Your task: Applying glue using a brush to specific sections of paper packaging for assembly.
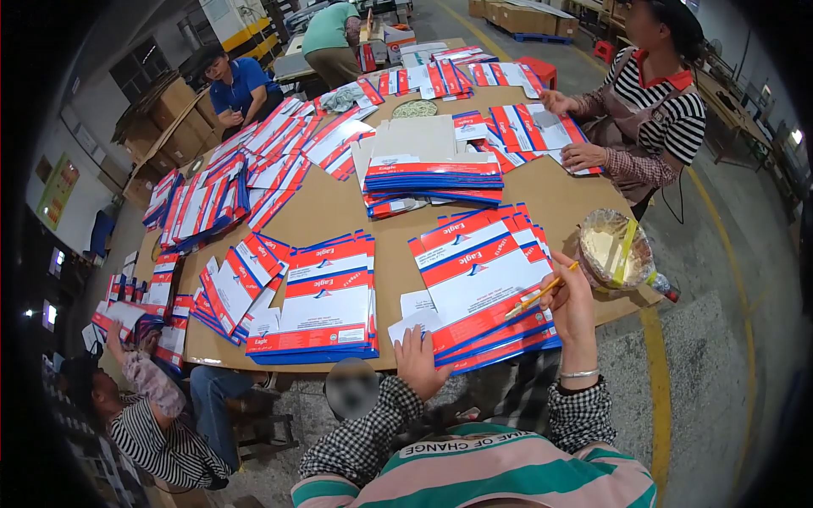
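A fanned stack of flat printed cardboard boxes (483, 275) in red, white and blue lies in front of me. My left hand (421, 364) rests at the stack's lower left corner, its fingers spread over a white flap (415, 325). Over the stack's right side, my right hand (570, 296) grips a thin yellow-handled brush (546, 289). The brush slants down to the left, its pale tip close to the top box; whether it touches cannot be told. To the left lies another neat stack of the same boxes (326, 292).
A plastic-lined tub (611, 245) of pale paste stands at the table's right edge. Beyond my stack is a thicker pile of folded boxes (434, 179). Loose boxes (275, 161) cover the far left. Several people work around the table; one (644, 110) handles boxes at the right.
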Tool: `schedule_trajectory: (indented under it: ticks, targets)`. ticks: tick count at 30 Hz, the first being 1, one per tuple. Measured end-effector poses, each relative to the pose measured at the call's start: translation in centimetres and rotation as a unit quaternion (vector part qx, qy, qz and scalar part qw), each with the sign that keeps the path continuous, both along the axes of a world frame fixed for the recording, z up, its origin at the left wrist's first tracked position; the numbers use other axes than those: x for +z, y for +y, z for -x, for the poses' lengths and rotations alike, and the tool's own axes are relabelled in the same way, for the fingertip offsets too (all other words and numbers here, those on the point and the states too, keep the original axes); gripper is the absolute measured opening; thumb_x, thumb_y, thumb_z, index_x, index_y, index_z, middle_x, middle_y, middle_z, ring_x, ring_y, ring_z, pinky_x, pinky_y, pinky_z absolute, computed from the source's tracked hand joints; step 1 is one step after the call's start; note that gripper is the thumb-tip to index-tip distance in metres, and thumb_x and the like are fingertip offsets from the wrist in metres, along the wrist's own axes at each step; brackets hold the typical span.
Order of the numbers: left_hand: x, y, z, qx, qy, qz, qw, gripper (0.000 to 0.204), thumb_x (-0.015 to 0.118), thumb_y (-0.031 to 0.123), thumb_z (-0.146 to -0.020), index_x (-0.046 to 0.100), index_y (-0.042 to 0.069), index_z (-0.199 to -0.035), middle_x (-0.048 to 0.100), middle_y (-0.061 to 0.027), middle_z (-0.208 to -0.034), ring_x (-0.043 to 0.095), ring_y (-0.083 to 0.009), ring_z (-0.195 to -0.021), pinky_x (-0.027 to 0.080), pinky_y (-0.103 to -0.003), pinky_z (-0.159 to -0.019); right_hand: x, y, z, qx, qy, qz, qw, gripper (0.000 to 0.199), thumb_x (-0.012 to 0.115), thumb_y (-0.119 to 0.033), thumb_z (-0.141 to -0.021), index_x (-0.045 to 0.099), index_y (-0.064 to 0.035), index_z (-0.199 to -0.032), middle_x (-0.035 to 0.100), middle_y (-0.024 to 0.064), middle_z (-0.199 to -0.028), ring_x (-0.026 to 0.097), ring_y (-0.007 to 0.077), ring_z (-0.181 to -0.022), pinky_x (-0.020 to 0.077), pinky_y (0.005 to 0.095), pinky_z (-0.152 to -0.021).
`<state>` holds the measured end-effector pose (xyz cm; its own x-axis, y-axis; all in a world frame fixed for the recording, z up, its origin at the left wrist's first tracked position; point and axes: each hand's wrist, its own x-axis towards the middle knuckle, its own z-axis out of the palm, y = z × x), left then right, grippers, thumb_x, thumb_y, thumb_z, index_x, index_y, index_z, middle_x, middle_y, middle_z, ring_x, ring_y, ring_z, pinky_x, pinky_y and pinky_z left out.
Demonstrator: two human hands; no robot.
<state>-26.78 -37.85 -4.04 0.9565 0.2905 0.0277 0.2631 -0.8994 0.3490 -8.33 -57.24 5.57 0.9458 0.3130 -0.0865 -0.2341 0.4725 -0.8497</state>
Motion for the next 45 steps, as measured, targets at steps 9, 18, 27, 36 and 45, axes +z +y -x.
schedule_trajectory:
  ticks: [9,18,27,36,45]
  targets:
    - [0.0,1.3,1.6,-0.067,-0.027,0.04,0.997,0.051,0.062,0.028,-0.079,0.05,-0.004,-0.117,0.045,-0.0249,-0.125,0.039,-0.0431,-0.117,0.031,-0.047,-0.099,0.7,-1.1,0.3,-0.036,0.003,-0.001,0.999,0.034,0.044,-0.02,-0.092,0.043,0.0023,-0.116,0.056,0.0082,-0.067,0.049,0.01,-0.048,0.0395,0.02,-0.042]
    - [3.6,3.4,0.4,0.011,-0.118,0.153,0.981,0.026,0.049,0.012,-0.085,0.057,-0.001,-0.107,0.06,-0.0267,-0.089,0.059,-0.0406,-0.083,0.047,-0.044,-0.072,2.1,-3.8,0.4,-0.094,-0.066,-0.097,0.989,0.035,0.041,-0.021,-0.093,0.046,0.0037,-0.117,0.053,0.0076,-0.069,0.048,0.0116,-0.055,0.0395,0.0214,-0.049]
    - [8.4,3.7,-1.4,0.089,-0.253,0.259,0.928,0.022,0.048,0.013,-0.09,0.057,-0.003,-0.102,0.055,-0.0143,-0.062,0.053,-0.0147,-0.054,0.04,-0.029,-0.049,2.7,-3.3,1.1,-0.062,-0.076,-0.093,0.991,0.037,0.039,-0.022,-0.093,0.046,0.0055,-0.118,0.053,0.0063,-0.071,0.047,0.0114,-0.057,0.0379,0.0225,-0.051]
    - [8.7,3.2,-0.6,0.046,-0.243,0.258,0.934,0.023,0.049,0.009,-0.088,0.057,-0.004,-0.106,0.059,-0.0132,-0.069,0.056,-0.0156,-0.061,0.043,-0.028,-0.056,2.5,-1.6,1.4,-0.051,-0.068,-0.011,0.996,0.033,0.046,-0.018,-0.09,0.046,0.0047,-0.114,0.052,0.0053,-0.065,0.046,0.0103,-0.05,0.0378,0.0202,-0.047]
    - [7.8,3.2,0.4,-0.004,-0.158,0.246,0.956,0.022,0.052,0.007,-0.085,0.059,-0.002,-0.104,0.062,-0.0225,-0.089,0.063,-0.0308,-0.08,0.048,-0.033,-0.069,5.3,-2.0,0.9,-0.028,-0.129,0.064,0.989,0.043,0.039,-0.01,-0.088,0.036,0.0046,-0.128,0.058,0.0089,-0.07,0.047,0.008,-0.053,0.0378,0.0189,-0.046]
